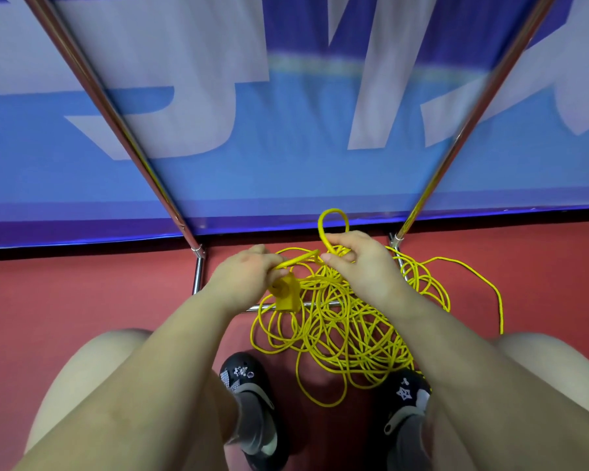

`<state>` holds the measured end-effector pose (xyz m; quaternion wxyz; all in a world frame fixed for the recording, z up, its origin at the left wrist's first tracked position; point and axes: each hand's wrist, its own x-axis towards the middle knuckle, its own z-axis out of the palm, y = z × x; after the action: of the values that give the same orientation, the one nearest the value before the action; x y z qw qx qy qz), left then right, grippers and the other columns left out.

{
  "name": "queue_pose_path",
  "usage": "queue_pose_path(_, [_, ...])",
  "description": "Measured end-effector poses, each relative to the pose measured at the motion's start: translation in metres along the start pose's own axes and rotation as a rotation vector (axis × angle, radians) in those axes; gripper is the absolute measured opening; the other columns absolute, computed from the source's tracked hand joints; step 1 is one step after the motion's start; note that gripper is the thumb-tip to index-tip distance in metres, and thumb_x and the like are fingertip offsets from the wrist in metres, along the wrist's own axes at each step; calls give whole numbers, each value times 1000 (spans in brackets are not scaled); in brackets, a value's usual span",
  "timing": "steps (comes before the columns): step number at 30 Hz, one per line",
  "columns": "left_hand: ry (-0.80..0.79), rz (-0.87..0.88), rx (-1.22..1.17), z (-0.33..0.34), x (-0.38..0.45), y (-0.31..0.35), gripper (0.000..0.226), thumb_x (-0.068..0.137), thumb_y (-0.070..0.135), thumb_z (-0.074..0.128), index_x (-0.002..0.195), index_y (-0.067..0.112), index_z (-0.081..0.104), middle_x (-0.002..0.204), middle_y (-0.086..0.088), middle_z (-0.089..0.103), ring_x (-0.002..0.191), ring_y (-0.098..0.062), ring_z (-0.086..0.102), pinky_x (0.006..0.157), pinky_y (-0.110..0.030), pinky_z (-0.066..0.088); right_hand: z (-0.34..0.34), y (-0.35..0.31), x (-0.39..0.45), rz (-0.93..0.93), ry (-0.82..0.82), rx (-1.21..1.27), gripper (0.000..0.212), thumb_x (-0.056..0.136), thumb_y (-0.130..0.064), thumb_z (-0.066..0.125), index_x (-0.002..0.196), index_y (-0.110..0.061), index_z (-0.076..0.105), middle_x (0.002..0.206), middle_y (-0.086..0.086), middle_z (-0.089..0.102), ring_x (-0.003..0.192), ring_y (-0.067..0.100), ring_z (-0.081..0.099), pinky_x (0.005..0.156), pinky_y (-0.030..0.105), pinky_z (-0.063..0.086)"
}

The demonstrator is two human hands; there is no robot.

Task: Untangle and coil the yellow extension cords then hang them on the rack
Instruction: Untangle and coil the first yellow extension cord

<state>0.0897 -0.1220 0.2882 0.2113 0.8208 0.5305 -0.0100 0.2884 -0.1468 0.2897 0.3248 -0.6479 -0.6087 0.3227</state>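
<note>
A tangled heap of yellow extension cord (340, 331) lies on the red floor between my feet and the rack. My left hand (245, 280) pinches a stretch of the cord just above its yellow plug (286, 294), which hangs below my fingers. My right hand (357, 263) grips the cord a little to the right, and a small loop (334, 222) stands up above its fingers. A short taut piece of cord runs between the two hands. The chrome rack (198, 266) has two uprights that rise on either side of my hands.
A blue and white banner (286, 130) stands right behind the rack. The rack's low crossbar (317, 304) runs under the cord heap. One loose strand (490, 290) trails off to the right. My two dark shoes (252, 402) sit at the heap's near edge.
</note>
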Motion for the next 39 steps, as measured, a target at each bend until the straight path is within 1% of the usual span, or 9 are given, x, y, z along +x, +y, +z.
queue_pose_path(8, [128,95,-239,0,3,9,33,96,34,49,127,31,58,101,0,53,101,-22,56,88,-32,43,0,-3,-5,-26,-99,-48,28,86,-21,66,114,-17,65,85,-11,59,77,9,57,73,19,45])
queue_pose_path(14, [213,-509,-252,2,6,18,58,79,65,56,96,10,60,95,-7,60,90,-27,57,79,-36,45,3,-11,-6,-107,43,-106,20,87,-25,64,105,-17,67,94,-9,60,78,9,55,73,22,43])
queue_pose_path(18, [-28,-672,-1090,0,14,35,43,94,40,48,91,1,62,73,-10,66,57,-19,63,58,-29,55,4,-15,-3,-72,57,-84,20,86,-25,64,105,-17,66,94,-8,62,80,11,57,76,25,45])
queue_pose_path(21, [-59,-685,-1805,-14,17,41,30,96,16,31,89,1,57,81,-13,68,76,-23,65,73,-35,52,4,-15,-4,-78,28,-57,16,85,-22,65,101,-19,67,90,-9,63,77,10,59,75,25,47])
queue_pose_path(23, [17,-669,-2007,-17,21,41,32,101,18,29,84,3,52,75,-15,70,78,-26,67,84,-39,51,4,-15,-6,-76,-37,21,13,85,-20,66,98,-22,68,79,-14,63,67,0,58,66,18,46])
queue_pose_path(27, [151,-613,-2108,-22,24,48,32,104,20,28,93,2,51,103,-19,66,105,-27,62,95,-41,45,0,-18,-9,-30,-81,159,15,83,-20,68,95,-29,66,54,-13,61,46,0,51,52,14,39])
queue_pose_path(30, [252,-637,-2044,-26,26,38,28,104,24,25,86,16,45,119,-16,62,81,-18,63,79,-32,49,-6,-17,-6,27,6,255,14,84,-18,68,94,-26,64,68,1,67,49,2,57,53,17,45])
queue_pose_path(36, [258,-669,-2040,-25,22,19,30,103,29,34,80,13,44,83,-12,70,30,-5,31,33,-15,29,-20,-7,5,239,56,401,10,91,-20,59,97,-14,63,73,-3,63,59,6,61,64,30,55])
queue_pose_path(39, [171,-596,-1847,-23,18,17,27,103,25,31,92,11,52,71,-8,72,28,-3,23,30,-12,24,-24,-9,6,281,63,426,10,93,-22,56,84,-24,59,71,-3,60,52,1,57,53,25,53])
